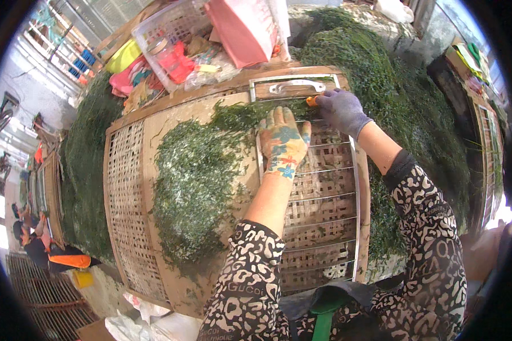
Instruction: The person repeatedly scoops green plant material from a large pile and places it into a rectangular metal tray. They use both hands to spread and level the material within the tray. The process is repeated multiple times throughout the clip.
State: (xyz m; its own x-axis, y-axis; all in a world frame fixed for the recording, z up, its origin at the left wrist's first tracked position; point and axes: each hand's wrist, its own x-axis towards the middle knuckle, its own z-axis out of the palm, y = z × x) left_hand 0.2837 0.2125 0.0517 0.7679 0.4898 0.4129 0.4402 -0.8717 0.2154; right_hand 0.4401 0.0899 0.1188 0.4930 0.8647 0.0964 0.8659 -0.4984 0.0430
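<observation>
My left hand [283, 136], in a pale floral glove, lies palm down with its fingers stretched forward. It rests at the upper left of a white wire rack [356, 227], by a strip of dark green grassy strands [239, 116]. To its right my right hand [342, 111], in a purple-grey glove, is closed round a small orange piece [311, 101]; what it belongs to is hidden. Just beyond both hands is a wooden block with a white handle [296, 85]. A loose heap of chopped green strands [193, 187] lies left of my left forearm.
The wooden work table [156, 227] has lattice panels. A white plastic basket [170, 28] with a pink container stands at the back. Large green heaps [404, 102] flank the table. A person [40, 241] works at far left. White bags [153, 327] lie at the near left.
</observation>
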